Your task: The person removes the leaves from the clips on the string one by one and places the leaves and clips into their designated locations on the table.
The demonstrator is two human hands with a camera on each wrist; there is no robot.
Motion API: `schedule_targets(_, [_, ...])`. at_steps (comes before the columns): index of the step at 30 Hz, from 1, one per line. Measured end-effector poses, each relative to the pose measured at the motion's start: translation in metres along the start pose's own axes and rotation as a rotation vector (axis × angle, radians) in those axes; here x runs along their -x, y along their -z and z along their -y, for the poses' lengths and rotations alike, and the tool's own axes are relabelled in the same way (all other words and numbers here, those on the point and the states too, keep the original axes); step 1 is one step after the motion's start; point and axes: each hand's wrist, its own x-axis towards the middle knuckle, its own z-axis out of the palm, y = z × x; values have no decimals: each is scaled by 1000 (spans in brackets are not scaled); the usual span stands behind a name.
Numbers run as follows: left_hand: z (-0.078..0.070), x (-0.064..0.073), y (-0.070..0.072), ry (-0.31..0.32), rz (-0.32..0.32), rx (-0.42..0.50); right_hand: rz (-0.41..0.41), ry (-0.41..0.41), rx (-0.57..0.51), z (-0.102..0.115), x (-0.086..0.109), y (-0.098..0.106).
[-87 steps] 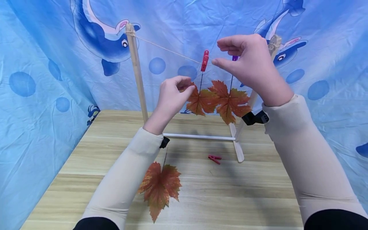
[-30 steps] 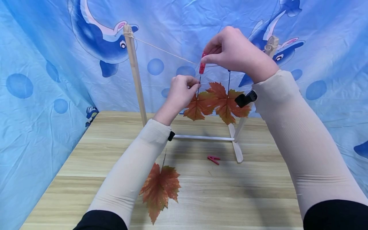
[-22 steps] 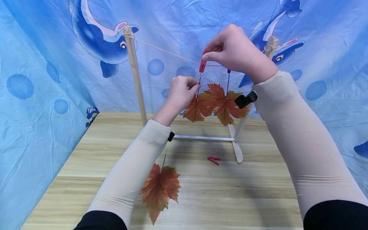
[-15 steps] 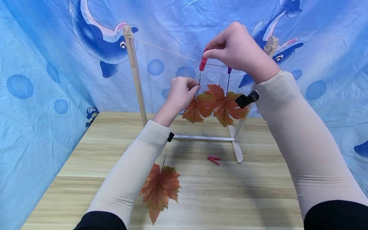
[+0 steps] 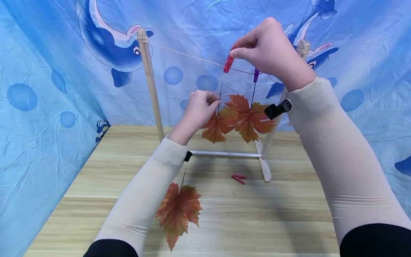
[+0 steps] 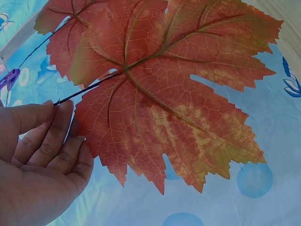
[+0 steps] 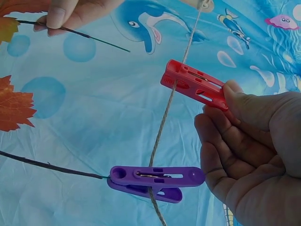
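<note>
My left hand (image 5: 200, 107) pinches the dark stem of an orange-red maple leaf (image 6: 178, 103) between thumb and finger, the leaf hanging below. That stem's thin green tip ends free in the air in the right wrist view. Up at the string (image 5: 189, 56), my right hand (image 5: 273, 51) pinches the handle end of a red clothespin (image 7: 195, 84), whose other end lies across the string. Beside it a purple clothespin (image 7: 155, 176) sits on the string and clamps the stem of a second maple leaf (image 5: 252, 119). The two leaves overlap in the head view.
The string runs between a left wooden post (image 5: 149, 78) and a right post (image 5: 303, 48), joined low by a white rod (image 5: 224, 154). Another maple leaf (image 5: 179, 210) and a red clothespin (image 5: 239, 178) lie on the wooden table (image 5: 289, 214). A blue dolphin-print curtain (image 5: 199, 21) hangs behind.
My right hand has taken hold of the red clothespin and raised it slightly. The left hand gripped the leaf's stem, then lowered it, and the stem has come out of the clothespin.
</note>
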Motion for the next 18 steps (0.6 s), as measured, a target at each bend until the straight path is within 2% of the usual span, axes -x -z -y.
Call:
schedule_targets(7, [7,6,1,-12,15,-32,-33,-18,-21,1,2,2])
schedule_targets(13, [14,13,4,16,41,-34,-58,-30,-27,2,5,4])
schedule_targets(18, [14,20,7,14,64,-45,-83,-48,-41,2,7,6])
